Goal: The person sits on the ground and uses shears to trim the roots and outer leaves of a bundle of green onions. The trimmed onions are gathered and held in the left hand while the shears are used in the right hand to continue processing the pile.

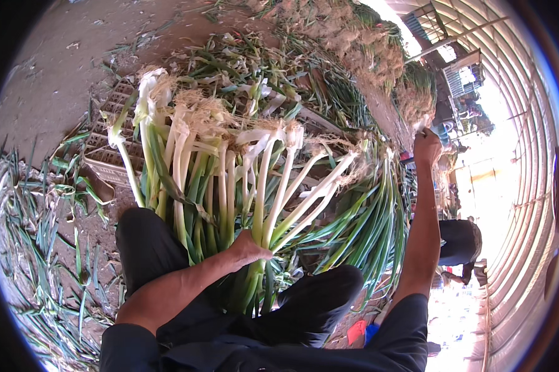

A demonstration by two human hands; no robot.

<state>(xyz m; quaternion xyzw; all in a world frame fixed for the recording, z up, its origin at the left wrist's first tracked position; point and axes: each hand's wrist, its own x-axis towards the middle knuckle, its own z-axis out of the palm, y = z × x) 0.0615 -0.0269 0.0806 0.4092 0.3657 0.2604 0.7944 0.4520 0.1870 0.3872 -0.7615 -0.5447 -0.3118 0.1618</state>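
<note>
My left hand (249, 249) is closed around the lower stalks of several leeks or large green onions (263, 204), whose white stems fan upward over my lap. Stringy brown roots (198, 109) and loose pale skins top the stems, and more stalks lean together by my left knee. My right hand (427, 146) is raised far out to the right, fingers curled, with a small whitish scrap (420, 124) at the fingertips; what it is cannot be made out. Below and left of that hand lies a bundle of long green leaves (372, 223).
A plastic crate (105, 158) lies behind the stalks at left. Trimmed leaves (42, 242) litter the ground, with a heap of scraps (233, 60) ahead. Rooted bundles (368, 42) are piled at upper right. Another person (458, 242) is at the right, under a curved tunnel roof.
</note>
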